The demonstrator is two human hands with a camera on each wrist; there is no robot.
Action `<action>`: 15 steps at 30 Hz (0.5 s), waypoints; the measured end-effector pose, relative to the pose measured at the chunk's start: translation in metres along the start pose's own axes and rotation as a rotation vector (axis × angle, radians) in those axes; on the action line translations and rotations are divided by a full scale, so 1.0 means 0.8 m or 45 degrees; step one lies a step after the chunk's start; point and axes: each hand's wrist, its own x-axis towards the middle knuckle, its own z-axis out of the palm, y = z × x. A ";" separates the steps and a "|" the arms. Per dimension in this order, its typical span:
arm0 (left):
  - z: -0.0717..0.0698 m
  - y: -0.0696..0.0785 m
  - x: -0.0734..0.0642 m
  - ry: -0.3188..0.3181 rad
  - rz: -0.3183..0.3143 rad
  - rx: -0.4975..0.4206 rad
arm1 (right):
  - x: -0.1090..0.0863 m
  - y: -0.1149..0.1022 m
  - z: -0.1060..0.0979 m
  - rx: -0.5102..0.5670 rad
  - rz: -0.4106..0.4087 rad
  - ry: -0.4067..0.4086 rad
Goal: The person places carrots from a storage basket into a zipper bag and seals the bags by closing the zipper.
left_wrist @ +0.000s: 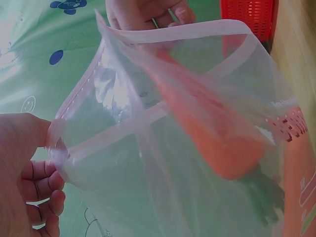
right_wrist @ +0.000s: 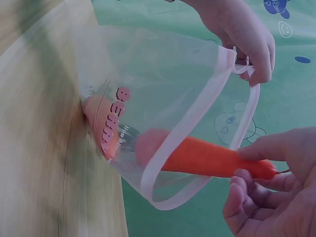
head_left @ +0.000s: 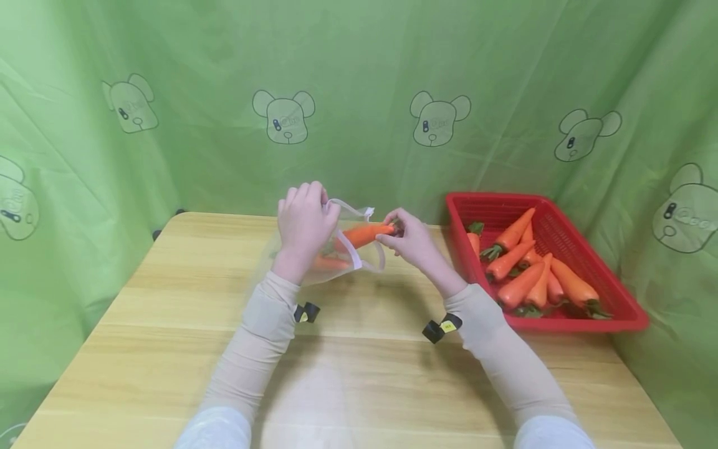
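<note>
My left hand (head_left: 305, 218) pinches the rim of a clear plastic zip bag (right_wrist: 163, 64) and holds its mouth apart. By its narrow tip, my right hand (head_left: 414, 240) grips a carrot (right_wrist: 202, 158), whose thick leafy end is inside the bag. Another carrot (head_left: 331, 263) lies lower in the bag, seen through the plastic. In the left wrist view the gripped carrot (left_wrist: 217, 133) slants down through the bag, its green stalks (left_wrist: 264, 192) lowest. The bag carries red lettering (right_wrist: 116, 118) on its side.
A red plastic basket (head_left: 628, 312) with several carrots (head_left: 518, 287) stands on the right of the wooden table (head_left: 185, 349). Green curtains (head_left: 359, 162) with bear drawings hang behind and at both sides. Each wrist wears a small black camera mount (head_left: 440, 328).
</note>
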 end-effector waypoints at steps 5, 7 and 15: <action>0.000 0.001 0.000 0.008 -0.001 -0.003 | 0.003 0.001 0.006 0.008 0.007 -0.091; 0.000 0.001 0.000 0.006 -0.005 -0.006 | 0.003 0.001 0.007 0.015 -0.001 -0.101; 0.000 0.002 0.000 0.004 -0.009 -0.006 | 0.003 0.002 0.010 -0.115 -0.062 -0.071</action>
